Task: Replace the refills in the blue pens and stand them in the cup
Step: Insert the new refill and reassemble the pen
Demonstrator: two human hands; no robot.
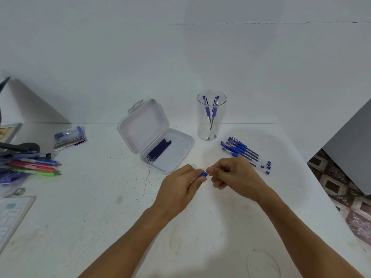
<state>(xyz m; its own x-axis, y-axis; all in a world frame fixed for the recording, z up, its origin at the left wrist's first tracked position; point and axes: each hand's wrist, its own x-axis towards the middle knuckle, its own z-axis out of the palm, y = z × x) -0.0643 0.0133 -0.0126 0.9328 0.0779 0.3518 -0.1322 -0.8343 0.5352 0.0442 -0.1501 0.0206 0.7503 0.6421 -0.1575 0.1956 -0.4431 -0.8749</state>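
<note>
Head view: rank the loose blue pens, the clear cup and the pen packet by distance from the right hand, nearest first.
From the right hand:
1. loose blue pens: on the table just behind the hand, slightly to its right.
2. cup: farther back, a little to the left.
3. pen packet: far across, on the left side of the table.

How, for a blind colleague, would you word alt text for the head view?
A left hand and right hand pinch a blue pen part over a white table. Beyond: a clear cup holding two pens, loose pens, an open case of refills.
</note>
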